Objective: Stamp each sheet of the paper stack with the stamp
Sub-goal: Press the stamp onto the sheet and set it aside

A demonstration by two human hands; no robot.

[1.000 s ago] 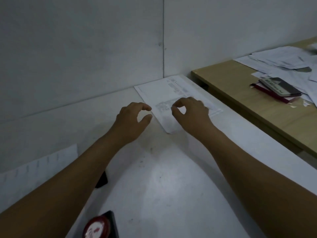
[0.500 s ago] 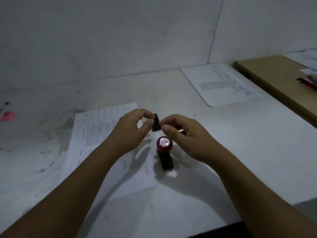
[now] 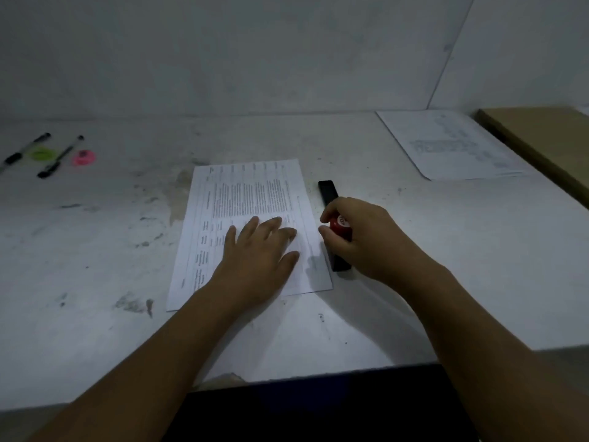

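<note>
My left hand (image 3: 259, 253) lies flat and open on the printed sheet (image 3: 245, 231); just right of that sheet, my right hand (image 3: 360, 237) grasps the red-knobbed stamp (image 3: 340, 225).

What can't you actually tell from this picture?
- Printed text on the paper stack: too small and dim.
- Sheet count: only the top sheet shows.
- Stamp label and base: wrapped by the right hand.
- Paper under the left hand: covered.
- Far sheet: text unreadable.

Printed paper stack (image 3: 248, 199) flat on table; red-knobbed stamp (image 3: 340, 225) beside right edge.
</note>
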